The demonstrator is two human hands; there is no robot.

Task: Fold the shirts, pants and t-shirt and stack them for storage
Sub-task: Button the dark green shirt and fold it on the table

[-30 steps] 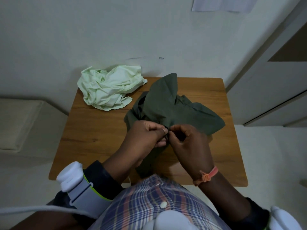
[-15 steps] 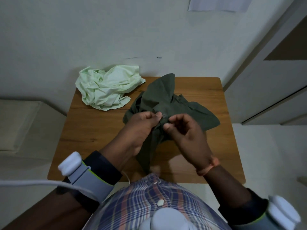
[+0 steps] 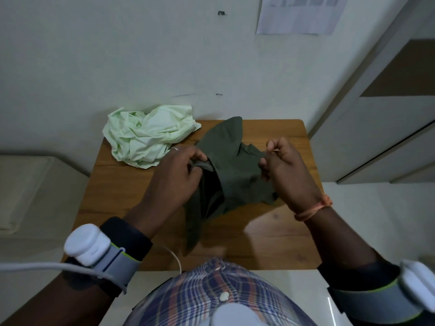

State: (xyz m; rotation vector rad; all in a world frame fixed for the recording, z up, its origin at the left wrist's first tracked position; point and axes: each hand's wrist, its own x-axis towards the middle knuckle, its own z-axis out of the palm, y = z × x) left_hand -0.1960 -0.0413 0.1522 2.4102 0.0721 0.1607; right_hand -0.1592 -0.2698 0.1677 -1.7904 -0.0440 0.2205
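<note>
Above a wooden table (image 3: 122,208), the left hand (image 3: 179,175) and right hand (image 3: 286,170) are each pinching the dark green shirt (image 3: 235,175), fingers curled tight on its edges. A crumpled pale green garment (image 3: 148,137) is lying near the left hand at the table's far corner.

Two garments lay on one wooden table (image 3: 122,203): one dark olive garment (image 3: 235,175) and one crumpled pale green garment (image 3: 146,140). Two hands were in view, one left hand (image 3: 176,175) and one right hand (image 3: 287,170), and each forearm carried one white wrist device (image 3: 86,244), making two in all. One orange band (image 3: 313,209) circled the right wrist, one ring (image 3: 174,149) sat on a left finger, and one sheet of paper (image 3: 299,14) was fixed to the wall.
</note>
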